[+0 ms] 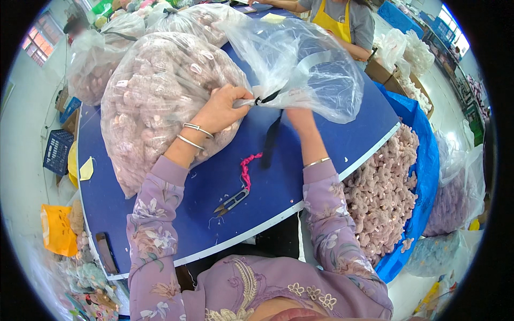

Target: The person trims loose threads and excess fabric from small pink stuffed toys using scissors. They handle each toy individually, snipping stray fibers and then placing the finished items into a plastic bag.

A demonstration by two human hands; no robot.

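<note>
A big clear plastic bag (160, 101) packed with pale pink plush pieces rests on the blue table. My left hand (227, 109) is closed around its gathered neck, thumb and fingers pinching the plastic. A black tie strip (270, 97) is wound round the neck just right of those fingers, and a dark end hangs down toward the table. The bag's loose top (321, 69) flares out to the right. Behind that plastic is my right hand (301, 117), close to the tie; its fingers are mostly hidden. Nearer me lie thread snips (233, 203) with a pink cord on the handle.
More filled bags (193, 21) stand at the far left of the table (225, 171). To the right, a blue sack (425, 160) holds loose pink plush pieces. A co-worker in a yellow apron (334, 21) is across the table. A blue crate (58, 152) sits at left.
</note>
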